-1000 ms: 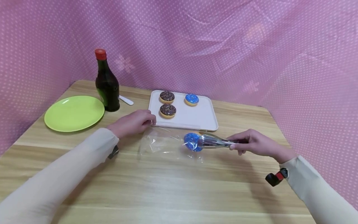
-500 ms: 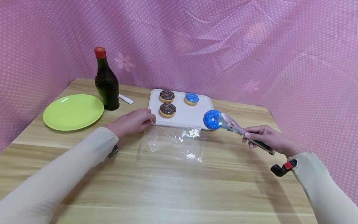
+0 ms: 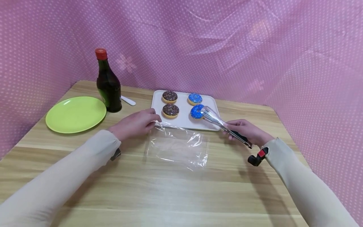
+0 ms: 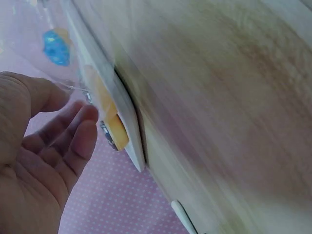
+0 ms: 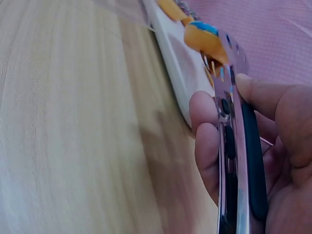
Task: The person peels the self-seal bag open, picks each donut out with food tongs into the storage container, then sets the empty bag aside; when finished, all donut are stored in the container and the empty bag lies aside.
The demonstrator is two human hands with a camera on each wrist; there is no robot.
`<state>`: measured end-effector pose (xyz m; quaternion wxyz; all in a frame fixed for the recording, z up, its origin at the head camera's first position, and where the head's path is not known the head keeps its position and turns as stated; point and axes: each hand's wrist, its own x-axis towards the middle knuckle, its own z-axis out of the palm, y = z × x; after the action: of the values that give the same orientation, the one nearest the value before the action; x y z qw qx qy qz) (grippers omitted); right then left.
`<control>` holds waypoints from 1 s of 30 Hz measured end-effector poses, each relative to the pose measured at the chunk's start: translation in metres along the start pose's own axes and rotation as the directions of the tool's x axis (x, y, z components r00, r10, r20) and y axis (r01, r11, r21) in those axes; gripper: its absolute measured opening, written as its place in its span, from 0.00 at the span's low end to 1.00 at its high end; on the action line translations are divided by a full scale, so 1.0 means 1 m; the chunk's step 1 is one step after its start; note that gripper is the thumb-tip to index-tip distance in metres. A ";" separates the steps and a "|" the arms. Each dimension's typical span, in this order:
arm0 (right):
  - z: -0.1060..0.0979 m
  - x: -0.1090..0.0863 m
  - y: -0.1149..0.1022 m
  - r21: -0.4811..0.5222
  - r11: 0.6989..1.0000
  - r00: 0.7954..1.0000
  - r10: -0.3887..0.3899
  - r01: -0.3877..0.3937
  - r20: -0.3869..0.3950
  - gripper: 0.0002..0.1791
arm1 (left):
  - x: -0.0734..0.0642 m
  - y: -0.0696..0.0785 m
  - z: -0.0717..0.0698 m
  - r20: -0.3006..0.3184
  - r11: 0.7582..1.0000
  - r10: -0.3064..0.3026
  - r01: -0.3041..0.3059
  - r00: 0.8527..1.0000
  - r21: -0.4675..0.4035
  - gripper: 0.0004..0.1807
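My left hand (image 3: 137,124) pinches the upper left corner of a clear plastic bag (image 3: 178,148), which hangs before the white tray (image 3: 183,105). My right hand (image 3: 246,130) grips metal tongs (image 3: 213,118) with black handle pads. Their tips clasp a doughnut with blue icing (image 3: 195,112), held at the tray's near right part. Behind it on the tray lies another blue doughnut (image 3: 195,98). Two chocolate doughnuts (image 3: 170,111) sit on the tray's left side. In the right wrist view, the tongs (image 5: 234,146) run between thumb and fingers.
A green plate (image 3: 76,115) lies at the left of the wooden table (image 3: 170,195). Beside it stands a dark bottle (image 3: 109,91) with a red cap. A white handle (image 3: 128,100) shows behind the bottle. Pink dotted cloth (image 3: 181,47) hangs around the table.
The blue doughnut in the tongs has come out of the bag, rightward and up, then left over the tray. My left hand stays at the bag's corner.
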<state>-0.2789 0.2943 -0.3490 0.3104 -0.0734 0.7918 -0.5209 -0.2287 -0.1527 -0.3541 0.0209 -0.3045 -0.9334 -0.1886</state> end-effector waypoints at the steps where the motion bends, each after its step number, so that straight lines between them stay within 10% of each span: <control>1: 0.001 0.002 -0.001 0.008 1.000 1.000 0.011 -0.011 0.007 0.30 | 0.000 0.002 -0.001 -0.009 1.000 -0.003 0.003 1.000 0.001 0.15; 7: 0.004 0.007 -0.002 0.039 0.999 0.999 0.035 -0.036 0.026 0.29 | -0.001 0.022 -0.004 0.006 1.000 0.025 -0.025 1.000 0.003 0.23; 14: 0.003 0.005 -0.001 0.016 0.999 0.999 0.044 -0.044 0.020 0.29 | -0.009 0.045 0.003 0.198 0.999 0.034 -0.038 0.980 0.016 0.42; 30: -0.024 -0.021 0.003 -0.052 0.998 0.993 0.024 -0.031 -0.118 0.33 | -0.014 0.057 0.029 0.353 0.995 0.029 -0.061 0.935 0.080 0.50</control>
<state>-0.2753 0.3237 -0.3367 0.2684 -0.0400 0.8234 -0.4984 -0.1821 -0.1075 -0.3634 -0.1280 -0.3533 -0.9224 -0.0889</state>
